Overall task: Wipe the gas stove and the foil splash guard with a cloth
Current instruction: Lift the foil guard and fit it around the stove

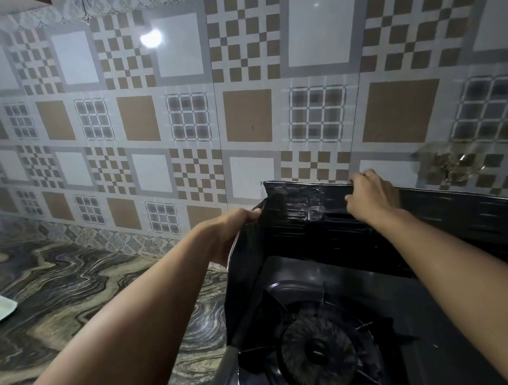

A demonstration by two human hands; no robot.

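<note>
Hands both hold the foil splash guard (pixel 311 217), center-right of frame, standing around the gas stove (pixel 319 351) at lower center. Left hand (pixel 232 232) grips the guard's left panel edge; right hand (pixel 370 197) pinches its top rim w/ curled fingers. No cloth is visible, so I judge this a positioning step, not wiping yet. Next move needs a cloth, w/ one hand steadying the thin guard.

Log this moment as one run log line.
left hand: grips guard side edge | right hand: grips guard top edge | stove: untouched | cloth: not seen
</note>
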